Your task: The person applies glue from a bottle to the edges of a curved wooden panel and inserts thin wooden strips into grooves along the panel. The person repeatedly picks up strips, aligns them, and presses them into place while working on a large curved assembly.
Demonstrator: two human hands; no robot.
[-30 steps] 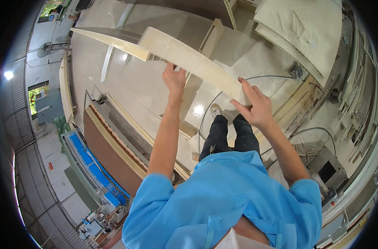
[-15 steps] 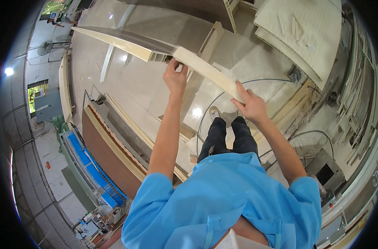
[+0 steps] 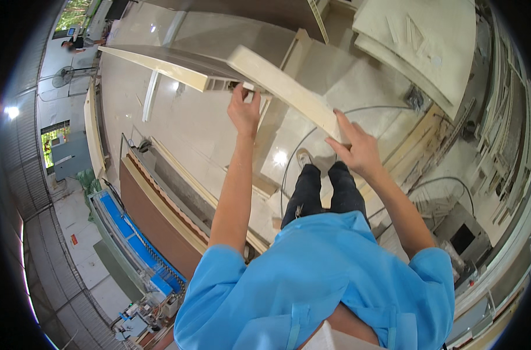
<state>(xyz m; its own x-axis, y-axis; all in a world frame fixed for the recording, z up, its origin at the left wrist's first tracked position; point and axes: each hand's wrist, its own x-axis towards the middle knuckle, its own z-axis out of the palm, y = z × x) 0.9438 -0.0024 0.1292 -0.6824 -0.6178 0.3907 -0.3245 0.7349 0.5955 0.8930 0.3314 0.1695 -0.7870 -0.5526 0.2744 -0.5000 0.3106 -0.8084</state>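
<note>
My right hand (image 3: pixel 357 147) grips the near end of a long pale board (image 3: pixel 289 93), thumb below and fingers over the edge. The board slants up and away to the left, its far end over the end of a long dark panel (image 3: pixel 187 60). That panel has a pale edge strip and a hollow-looking end. My left hand (image 3: pixel 244 112) is beside this end, thumb and fingers pinched around a small white block (image 3: pixel 248 86). The board passes just right of the block; whether they touch I cannot tell.
A stack of pale sheets (image 3: pixel 420 58) with offcuts lies at the far right, and a black cable (image 3: pixel 376 108) crosses the floor. Brown panels (image 3: pixel 155 204) and a blue machine (image 3: pixel 131 239) stand at left. A person (image 3: pixel 79 43) is in the far left background.
The board's far end has lifted and swung left, away from the panel end. The small white block now shows in my left fingers. My right hand has hardly shifted.
</note>
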